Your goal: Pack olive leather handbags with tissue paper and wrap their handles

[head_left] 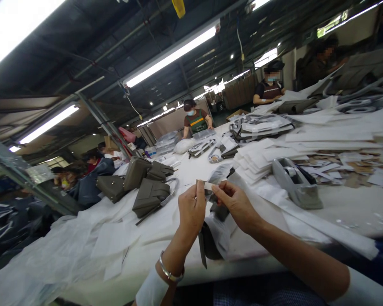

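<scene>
Near the middle of the view, my left hand [192,207] and my right hand [235,203] pinch the two ends of a small white strip [208,186]. A dark piece shows just behind the strip, too small to make out. Below and between my hands, a grey-green bag [210,243] partly wrapped in clear plastic lies at the table's front edge. My right forearm and hand hide part of the things behind them. A silver bangle circles my left wrist.
Grey-green bags [150,195] stand to the left on the white table [166,229]. A grey tape dispenser [296,185] and stacked white sheets [255,159] lie right. Thin white wrapping [67,250] covers the left front. A person [198,121] stands across the table.
</scene>
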Demonstrator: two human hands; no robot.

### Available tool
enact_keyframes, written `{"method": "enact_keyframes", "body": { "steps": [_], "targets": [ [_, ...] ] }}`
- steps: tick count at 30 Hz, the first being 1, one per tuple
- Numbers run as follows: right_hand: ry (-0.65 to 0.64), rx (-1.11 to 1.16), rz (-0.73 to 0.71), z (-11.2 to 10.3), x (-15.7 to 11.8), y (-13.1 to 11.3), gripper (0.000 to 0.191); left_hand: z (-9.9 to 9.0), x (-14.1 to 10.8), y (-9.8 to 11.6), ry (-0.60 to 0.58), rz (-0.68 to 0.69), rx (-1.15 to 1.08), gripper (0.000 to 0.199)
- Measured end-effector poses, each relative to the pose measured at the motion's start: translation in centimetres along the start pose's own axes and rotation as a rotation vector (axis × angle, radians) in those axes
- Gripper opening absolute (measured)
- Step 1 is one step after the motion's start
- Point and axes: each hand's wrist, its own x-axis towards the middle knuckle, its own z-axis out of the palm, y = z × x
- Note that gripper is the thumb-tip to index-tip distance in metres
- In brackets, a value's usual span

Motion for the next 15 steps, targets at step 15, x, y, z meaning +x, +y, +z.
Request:
{"method": "enact_keyframes", "body": {
  "steps": [15],
  "targets": [
    [0.056, -0.070, -0.021, 0.0, -0.4, -0.1, 0.035, -2.4, 0.7, 1.8, -0.203, 0.216, 0.012, 0.014]
  ]
}}
